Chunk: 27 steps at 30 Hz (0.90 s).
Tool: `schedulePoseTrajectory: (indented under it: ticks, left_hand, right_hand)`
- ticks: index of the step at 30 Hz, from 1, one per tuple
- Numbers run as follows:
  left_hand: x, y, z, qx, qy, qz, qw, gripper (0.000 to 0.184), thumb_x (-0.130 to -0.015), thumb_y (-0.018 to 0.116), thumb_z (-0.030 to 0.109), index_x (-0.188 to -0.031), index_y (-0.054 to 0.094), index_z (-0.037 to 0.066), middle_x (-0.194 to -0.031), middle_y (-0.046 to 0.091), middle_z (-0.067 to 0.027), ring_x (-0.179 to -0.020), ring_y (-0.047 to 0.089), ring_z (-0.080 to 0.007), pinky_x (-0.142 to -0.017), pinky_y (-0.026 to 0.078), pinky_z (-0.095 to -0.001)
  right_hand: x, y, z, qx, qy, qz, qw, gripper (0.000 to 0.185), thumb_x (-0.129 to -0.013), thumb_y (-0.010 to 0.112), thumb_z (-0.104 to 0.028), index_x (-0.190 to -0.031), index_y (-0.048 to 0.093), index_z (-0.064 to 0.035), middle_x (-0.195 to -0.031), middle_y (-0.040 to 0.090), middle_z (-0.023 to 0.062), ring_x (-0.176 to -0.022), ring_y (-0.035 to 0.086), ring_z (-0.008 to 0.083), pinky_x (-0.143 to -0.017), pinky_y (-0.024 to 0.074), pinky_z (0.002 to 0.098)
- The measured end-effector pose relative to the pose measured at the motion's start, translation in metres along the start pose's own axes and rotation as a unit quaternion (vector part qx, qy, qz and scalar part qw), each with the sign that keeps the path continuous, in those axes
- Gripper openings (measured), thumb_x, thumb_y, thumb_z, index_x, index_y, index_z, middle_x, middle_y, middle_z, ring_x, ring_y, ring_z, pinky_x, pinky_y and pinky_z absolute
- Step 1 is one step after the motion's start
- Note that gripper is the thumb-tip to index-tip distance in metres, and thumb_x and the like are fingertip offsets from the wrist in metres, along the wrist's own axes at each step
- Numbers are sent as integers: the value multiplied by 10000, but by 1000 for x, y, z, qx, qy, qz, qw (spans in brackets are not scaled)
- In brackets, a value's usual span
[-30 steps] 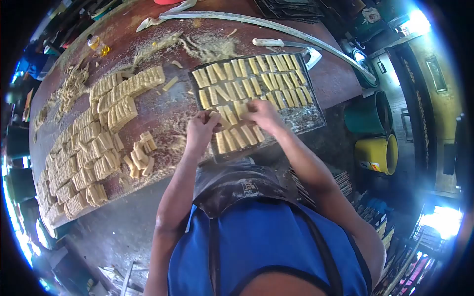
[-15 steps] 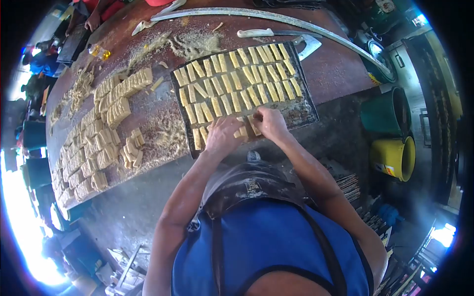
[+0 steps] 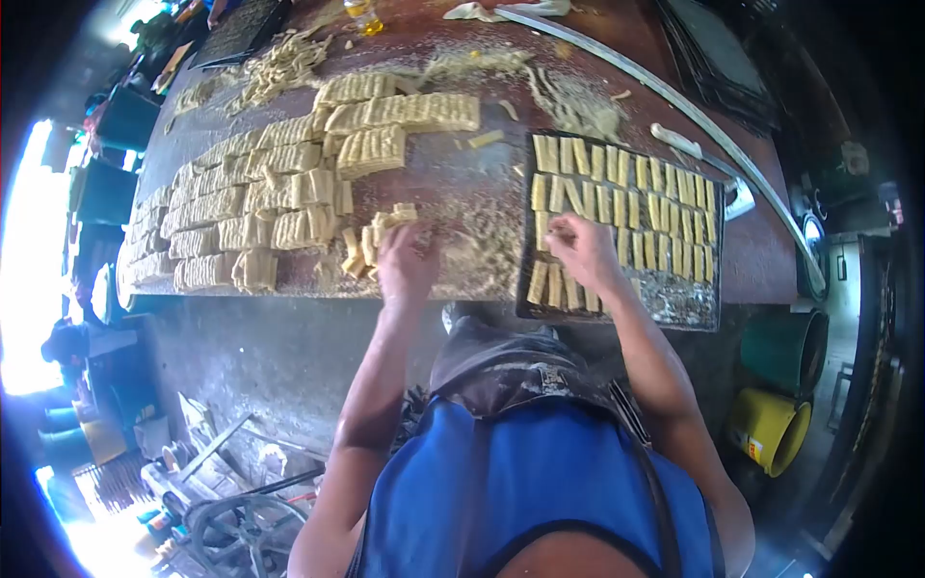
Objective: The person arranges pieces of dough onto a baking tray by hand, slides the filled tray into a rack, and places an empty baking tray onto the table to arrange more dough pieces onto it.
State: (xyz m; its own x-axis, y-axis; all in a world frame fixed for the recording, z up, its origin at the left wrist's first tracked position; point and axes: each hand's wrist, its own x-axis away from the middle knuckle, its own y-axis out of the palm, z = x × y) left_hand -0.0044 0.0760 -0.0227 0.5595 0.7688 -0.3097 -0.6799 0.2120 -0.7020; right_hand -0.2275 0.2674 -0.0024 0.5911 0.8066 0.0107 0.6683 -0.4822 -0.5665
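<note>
Rows of pale dough strips (image 3: 624, 204) lie on a dark rectangular tray (image 3: 692, 310) at the table's front edge. Over the tray's left part is my right hand (image 3: 584, 252), its fingers curled together; what they hold, if anything, is too small to make out. My left hand (image 3: 407, 262) reaches down at the right side of a small loose heap of dough strips (image 3: 366, 252), its fingers pointing away from me and partly blurred. Further left, many stacked bundles of cut dough (image 3: 241, 207) cover the floury table (image 3: 462, 193).
A long metal strip (image 3: 665, 89) curves behind the tray, near a white-handled knife (image 3: 676, 141) and a scraper blade (image 3: 740, 200). Dough scraps (image 3: 279, 69) and an oil bottle (image 3: 364, 15) lie at the back. Green (image 3: 785, 349) and yellow (image 3: 771, 430) buckets stand on the right.
My left hand has left the tray and moved left to the loose heap. My right hand has shifted to the tray's left part. The view has turned, and more strips show in the front row.
</note>
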Motion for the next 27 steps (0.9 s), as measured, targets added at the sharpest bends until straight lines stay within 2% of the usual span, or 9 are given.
schedulePoseTrajectory:
  ticks: [3,5,7,10,12,16,23,25,27]
  left_hand:
    - [-11,-40,-57,-93,-57,72,991,365,-818,768,208,-1139,683,56,-1088,667,-145,-1002,642,-312,-893,510,-397]
    - [-19,-48,-85,-104,-97,52,989,400,-829,758,242,-1166,666,47,-1061,667,-141,-990,644,-303,-878,515,-400]
    - [-32,-59,-95,17,-173,-81,981,403,-851,731,269,-1176,659,42,-1013,677,-141,-967,654,-296,-858,517,-410]
    - [-50,-56,-98,-62,-165,-136,975,481,-846,711,362,-1200,657,40,-1075,687,-170,-996,662,-319,-887,510,-438]
    - [-71,-71,-76,-111,-179,-242,947,537,-806,728,389,-1212,660,43,-1134,686,-180,-1064,652,-330,-920,509,-445]
    - [-82,-67,-79,-99,-159,-260,947,563,-781,759,397,-1227,661,69,-1165,686,-182,-1114,644,-325,-971,503,-420]
    - [-74,-63,-95,37,-107,-152,982,488,-810,774,296,-1209,662,38,-1092,722,-155,-991,702,-274,-899,540,-379]
    - [-72,-71,-90,69,-162,-101,979,422,-843,767,247,-1186,669,21,-1041,733,-140,-924,707,-225,-848,545,-347]
    - [-66,-71,-92,175,-172,-51,968,310,-870,751,129,-1153,675,28,-935,716,-56,-818,663,-122,-742,531,-270]
  right_hand:
    - [-54,69,-48,12,0,-113,993,311,-893,689,-258,-1030,677,21,-890,735,161,-819,734,255,-736,571,345]
    - [-90,132,-63,55,108,-199,972,307,-892,695,-285,-994,665,2,-699,675,102,-689,709,270,-675,562,356]
    - [-113,168,-102,152,124,-219,956,331,-877,709,-280,-1033,618,-4,-757,636,111,-742,687,281,-684,573,384]
    - [-112,202,-114,306,-32,-128,943,395,-855,721,-237,-1103,561,24,-990,628,187,-902,665,289,-752,591,406]
    - [-118,203,-108,316,-33,-175,932,421,-846,716,-212,-1135,539,38,-1071,598,210,-968,645,304,-790,592,413]
    - [-118,184,-106,332,-22,-198,922,426,-828,676,-125,-1172,514,68,-1122,588,227,-1015,634,334,-823,591,422]
    - [-111,196,-111,361,-23,-192,912,368,-839,639,-79,-1162,535,61,-1097,595,225,-1026,629,310,-804,595,377]
    - [-111,194,-106,353,-114,-180,911,366,-835,657,-94,-1148,550,62,-1052,620,212,-979,652,302,-778,595,365]
    - [-117,184,-99,280,-35,-201,938,375,-815,672,-112,-1145,581,43,-1080,645,209,-1006,660,300,-835,569,379]
